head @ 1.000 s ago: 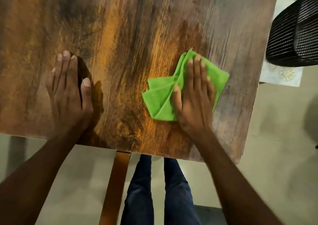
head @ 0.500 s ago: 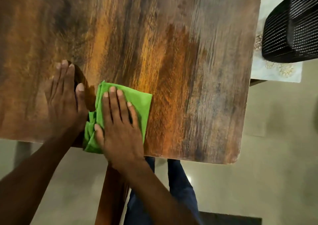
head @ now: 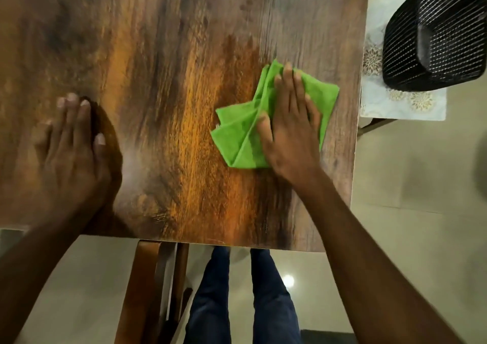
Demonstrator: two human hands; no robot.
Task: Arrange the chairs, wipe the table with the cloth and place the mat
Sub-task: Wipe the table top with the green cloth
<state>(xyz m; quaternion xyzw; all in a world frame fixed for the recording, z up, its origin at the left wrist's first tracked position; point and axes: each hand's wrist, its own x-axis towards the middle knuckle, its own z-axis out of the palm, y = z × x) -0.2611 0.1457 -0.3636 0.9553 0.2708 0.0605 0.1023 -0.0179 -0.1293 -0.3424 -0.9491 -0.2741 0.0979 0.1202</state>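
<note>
Folded green microfibre cloth (head: 245, 135) lies near the right edge of the dark wood-grain surface (head: 163, 54), partly under the right hand (head: 288, 130). That grip is flat, fingers straight, pressing the cloth. Cloth's long axis runs near-left to far-right. Left hand (head: 67, 143) rests flat, well apart, holding nothing.

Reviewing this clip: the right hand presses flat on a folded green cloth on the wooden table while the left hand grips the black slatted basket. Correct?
Not quite. In the head view the left hand rests flat on the brown wooden table, not on the black slatted basket, which sits apart beyond the table's right edge. The right hand does press flat on the folded green cloth.
</note>
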